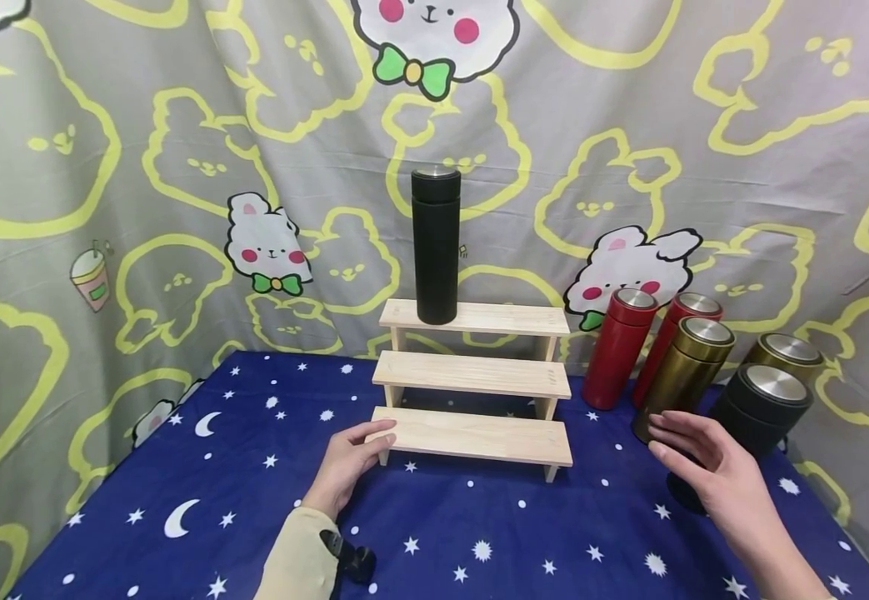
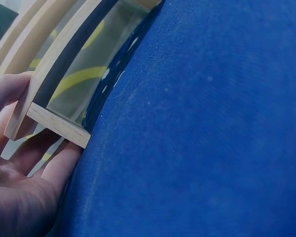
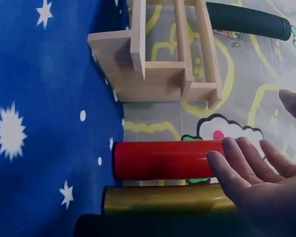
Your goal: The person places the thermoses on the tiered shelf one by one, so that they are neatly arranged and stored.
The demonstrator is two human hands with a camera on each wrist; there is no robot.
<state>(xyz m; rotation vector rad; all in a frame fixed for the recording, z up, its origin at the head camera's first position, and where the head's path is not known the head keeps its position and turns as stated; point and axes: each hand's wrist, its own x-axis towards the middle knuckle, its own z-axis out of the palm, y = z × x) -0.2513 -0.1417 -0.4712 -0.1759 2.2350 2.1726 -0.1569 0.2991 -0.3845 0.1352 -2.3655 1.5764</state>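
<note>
A three-tier wooden shelf (image 1: 471, 372) stands on the cloth, with a black bottle (image 1: 436, 250) upright on its top tier, left of centre. My left hand (image 1: 352, 462) grips the left end of the lowest board; in the left wrist view the thumb of that hand (image 2: 24, 182) lies on the board's upper side, other fingers below. My right hand (image 1: 730, 483) is held with fingers apart and nothing in it, near a gold bottle (image 1: 681, 375) and a dark bottle (image 1: 760, 408). In the right wrist view its fingertips overlap a red bottle (image 3: 163, 160); contact cannot be told.
A second red bottle (image 1: 666, 337) and a second gold bottle (image 1: 790, 348) stand at the back right among the others. Blue cloth (image 1: 239, 500) with stars and moons covers the table. Behind it hangs a grey curtain (image 1: 329, 167) with yellow outlines and white cartoon animals.
</note>
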